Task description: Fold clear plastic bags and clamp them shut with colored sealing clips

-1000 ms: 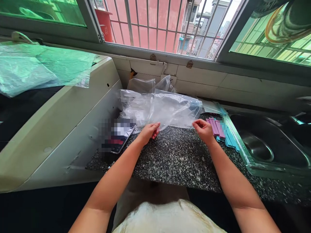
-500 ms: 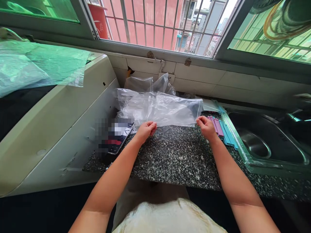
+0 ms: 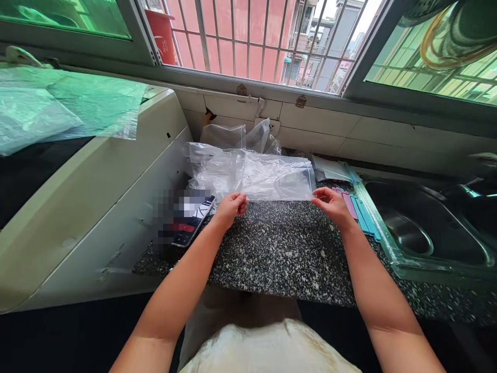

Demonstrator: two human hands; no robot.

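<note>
A clear plastic bag (image 3: 277, 178) is stretched flat between my two hands, just above the speckled counter. My left hand (image 3: 231, 208) is closed, pinching the near left corner of the bag. At the near right corner my right hand (image 3: 330, 204) has thumb and fingertips on the bag's edge, in a looser pinch. More crumpled clear plastic bags (image 3: 212, 168) lie behind and to the left. Beside my right wrist are several pink sealing clips (image 3: 350, 204) and several blue sealing clips (image 3: 363, 217), partly covered by that hand.
A phone (image 3: 194, 217), partly blurred, lies left of my left hand against a white appliance (image 3: 116, 207). On the right a metal sink (image 3: 411, 207) is set into the counter (image 3: 272, 254). A wall socket (image 3: 273, 126) and a barred window (image 3: 252, 41) are behind.
The bag's right edge has shifted slightly left and lies flatter. My right hand's fingers have loosened and spread a little. My left hand has moved slightly left, still pinching.
</note>
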